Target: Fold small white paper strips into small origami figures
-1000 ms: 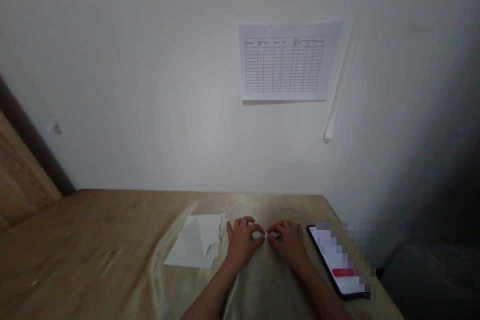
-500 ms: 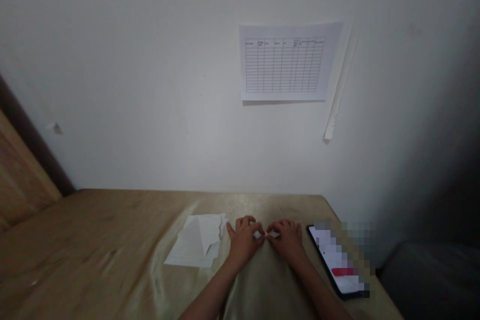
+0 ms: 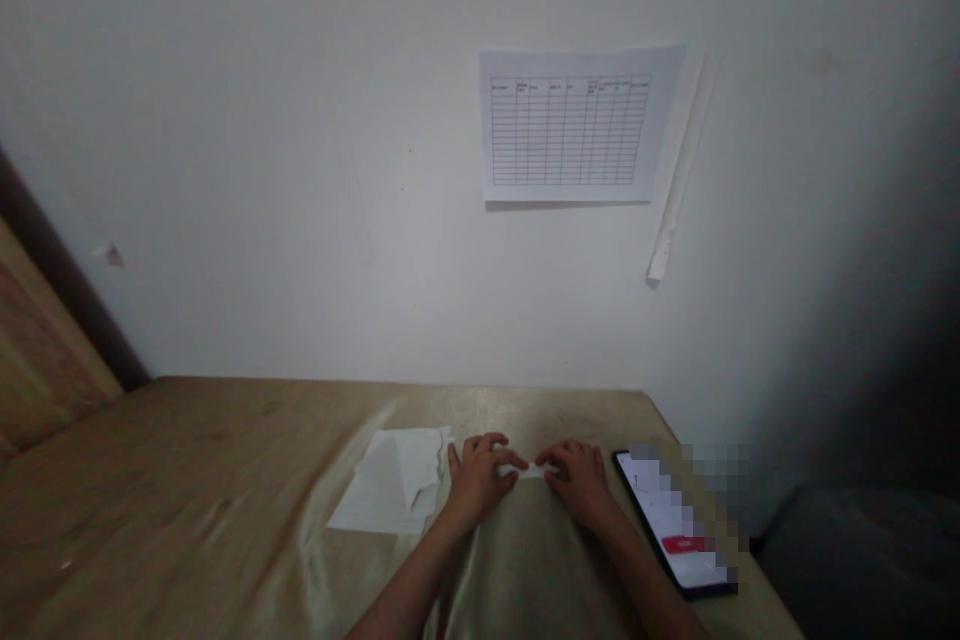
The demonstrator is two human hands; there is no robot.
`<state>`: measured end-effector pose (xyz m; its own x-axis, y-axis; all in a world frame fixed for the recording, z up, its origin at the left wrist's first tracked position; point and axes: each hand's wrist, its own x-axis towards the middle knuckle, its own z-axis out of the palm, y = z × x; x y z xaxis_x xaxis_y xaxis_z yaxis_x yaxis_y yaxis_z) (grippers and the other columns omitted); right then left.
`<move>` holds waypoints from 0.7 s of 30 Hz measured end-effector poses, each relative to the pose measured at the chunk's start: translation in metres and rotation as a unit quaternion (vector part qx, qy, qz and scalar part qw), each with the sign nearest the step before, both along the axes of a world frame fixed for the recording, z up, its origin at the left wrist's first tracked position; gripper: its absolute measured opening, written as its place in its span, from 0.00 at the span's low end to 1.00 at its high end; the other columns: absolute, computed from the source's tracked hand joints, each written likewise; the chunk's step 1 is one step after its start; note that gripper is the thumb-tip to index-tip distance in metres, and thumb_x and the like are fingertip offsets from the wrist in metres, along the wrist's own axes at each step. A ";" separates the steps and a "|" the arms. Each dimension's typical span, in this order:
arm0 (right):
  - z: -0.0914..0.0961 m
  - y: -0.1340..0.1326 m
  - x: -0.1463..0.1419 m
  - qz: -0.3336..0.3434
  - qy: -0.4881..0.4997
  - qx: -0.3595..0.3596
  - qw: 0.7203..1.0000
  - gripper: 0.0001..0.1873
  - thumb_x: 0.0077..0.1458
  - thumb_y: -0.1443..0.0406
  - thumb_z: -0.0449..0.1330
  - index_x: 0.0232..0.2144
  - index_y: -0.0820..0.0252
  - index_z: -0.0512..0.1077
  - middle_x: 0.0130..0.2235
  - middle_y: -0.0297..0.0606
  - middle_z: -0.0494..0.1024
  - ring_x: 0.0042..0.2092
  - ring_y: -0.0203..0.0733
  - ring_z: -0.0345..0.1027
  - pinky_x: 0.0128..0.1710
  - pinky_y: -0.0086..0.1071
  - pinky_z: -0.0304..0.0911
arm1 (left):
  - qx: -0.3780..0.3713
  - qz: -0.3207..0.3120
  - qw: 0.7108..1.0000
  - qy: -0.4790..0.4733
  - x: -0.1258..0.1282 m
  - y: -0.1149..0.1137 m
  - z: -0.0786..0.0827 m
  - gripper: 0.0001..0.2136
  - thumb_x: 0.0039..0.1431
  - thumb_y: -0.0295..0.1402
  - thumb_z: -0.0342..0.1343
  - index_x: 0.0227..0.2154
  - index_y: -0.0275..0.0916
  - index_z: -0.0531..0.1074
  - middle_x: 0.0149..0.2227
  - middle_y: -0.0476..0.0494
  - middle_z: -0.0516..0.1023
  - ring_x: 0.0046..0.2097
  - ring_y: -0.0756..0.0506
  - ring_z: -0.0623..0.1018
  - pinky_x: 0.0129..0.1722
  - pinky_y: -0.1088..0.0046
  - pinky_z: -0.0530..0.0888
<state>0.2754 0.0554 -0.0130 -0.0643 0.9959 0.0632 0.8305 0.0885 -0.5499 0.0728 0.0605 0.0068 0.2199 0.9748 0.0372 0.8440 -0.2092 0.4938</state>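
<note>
In the head view, a small piece of white paper (image 3: 533, 471) was seen low over the cloth-covered table (image 3: 225, 460), between the two bare hands. Its left end was touched by the left hand (image 3: 478, 478) and its right end by the right hand (image 3: 579, 480). The forefingers were stretched inward toward each other, the thumbs were set just below them, and the other fingers were loosely bent and spread. Whether the paper was pinched or only pressed down at its ends could not be told.

Just beside the left hand, overlapping white paper sheets (image 3: 386, 480) were laid on the cloth, their right edges torn or uneven. On the far side of the right hand, a smartphone (image 3: 667, 520) was placed at a slant with its screen lit; a red patch was shown low on the screen, and part of the phone was hidden by pixelation. Above, a printed table sheet (image 3: 570, 130) was fixed to the pale wall (image 3: 262, 170), with a white strip (image 3: 675, 190) slanting just beside it.
</note>
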 end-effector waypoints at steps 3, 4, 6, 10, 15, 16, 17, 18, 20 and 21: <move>-0.003 0.000 0.004 0.014 0.008 0.017 1.000 0.19 0.54 0.68 0.58 0.45 0.43 0.79 0.50 0.35 0.77 0.58 0.46 0.64 0.63 0.41 0.47 | -0.001 -0.002 1.000 -0.003 0.000 -0.001 0.001 0.14 0.59 0.33 0.59 0.42 0.66 0.79 0.60 0.55 0.71 0.65 0.36 0.63 0.65 0.32 0.40; -0.004 0.000 0.005 0.015 0.006 0.020 1.000 0.20 0.54 0.69 0.58 0.45 0.43 0.79 0.50 0.35 0.77 0.58 0.47 0.64 0.62 0.40 0.48 | -0.004 -0.003 1.000 -0.003 -0.001 -0.001 0.002 0.15 0.59 0.33 0.59 0.42 0.66 0.79 0.60 0.55 0.71 0.65 0.36 0.63 0.65 0.32 0.40; -0.005 0.001 0.005 0.014 -0.006 0.021 1.000 0.20 0.54 0.69 0.58 0.46 0.43 0.79 0.49 0.36 0.77 0.57 0.47 0.65 0.61 0.39 0.49 | -0.010 -0.002 1.000 -0.002 -0.001 -0.001 0.004 0.15 0.59 0.32 0.59 0.42 0.65 0.80 0.60 0.55 0.71 0.66 0.37 0.63 0.65 0.32 0.40; -0.007 0.003 0.003 0.014 -0.030 0.018 0.999 0.23 0.53 0.69 0.58 0.47 0.39 0.79 0.50 0.35 0.77 0.57 0.48 0.65 0.61 0.41 0.49 | -0.015 -0.002 1.000 -0.002 -0.001 -0.002 0.006 0.16 0.58 0.32 0.58 0.43 0.65 0.80 0.61 0.55 0.71 0.66 0.37 0.62 0.65 0.33 0.39; -0.009 0.002 0.003 0.014 -0.031 0.030 0.999 0.25 0.54 0.70 0.57 0.48 0.37 0.78 0.50 0.35 0.77 0.57 0.48 0.64 0.62 0.42 0.47 | -0.002 -0.003 1.000 -0.001 -0.001 -0.003 0.005 0.16 0.59 0.32 0.59 0.44 0.65 0.79 0.61 0.54 0.72 0.66 0.37 0.63 0.66 0.34 0.40; -0.009 0.001 0.003 0.014 -0.030 0.032 0.999 0.25 0.54 0.70 0.57 0.49 0.37 0.78 0.50 0.35 0.77 0.57 0.48 0.64 0.63 0.43 0.47 | 0.002 -0.003 1.000 -0.001 -0.002 -0.003 0.004 0.16 0.59 0.33 0.59 0.44 0.65 0.79 0.61 0.54 0.72 0.65 0.37 0.63 0.66 0.34 0.40; -0.009 0.000 0.003 0.015 -0.030 0.033 0.999 0.25 0.55 0.70 0.56 0.49 0.37 0.78 0.50 0.35 0.76 0.58 0.48 0.64 0.63 0.43 0.46 | 0.006 -0.003 1.000 -0.002 -0.002 -0.003 0.003 0.16 0.59 0.33 0.59 0.45 0.65 0.79 0.60 0.53 0.72 0.65 0.37 0.64 0.66 0.34 0.41; -0.009 -0.001 0.003 0.015 -0.029 0.034 0.999 0.25 0.55 0.70 0.56 0.49 0.37 0.78 0.50 0.36 0.76 0.58 0.48 0.63 0.63 0.44 0.46 | 0.010 -0.002 1.000 -0.003 -0.002 -0.003 0.002 0.16 0.58 0.33 0.59 0.45 0.64 0.79 0.60 0.53 0.72 0.65 0.37 0.64 0.66 0.34 0.41; -0.007 -0.002 0.002 0.017 -0.031 0.035 0.999 0.25 0.56 0.70 0.55 0.49 0.37 0.78 0.50 0.36 0.76 0.58 0.48 0.63 0.64 0.44 0.46 | 0.018 -0.001 1.000 -0.006 -0.001 -0.003 0.000 0.16 0.58 0.33 0.59 0.45 0.64 0.79 0.60 0.53 0.73 0.65 0.37 0.64 0.65 0.33 0.41; -0.007 -0.003 0.001 0.017 -0.032 0.034 0.999 0.25 0.56 0.71 0.55 0.48 0.37 0.78 0.50 0.36 0.75 0.58 0.48 0.63 0.64 0.44 0.46 | 0.020 0.000 1.000 -0.007 -0.001 -0.003 -0.001 0.15 0.58 0.33 0.59 0.45 0.64 0.79 0.60 0.53 0.73 0.65 0.36 0.64 0.65 0.33 0.41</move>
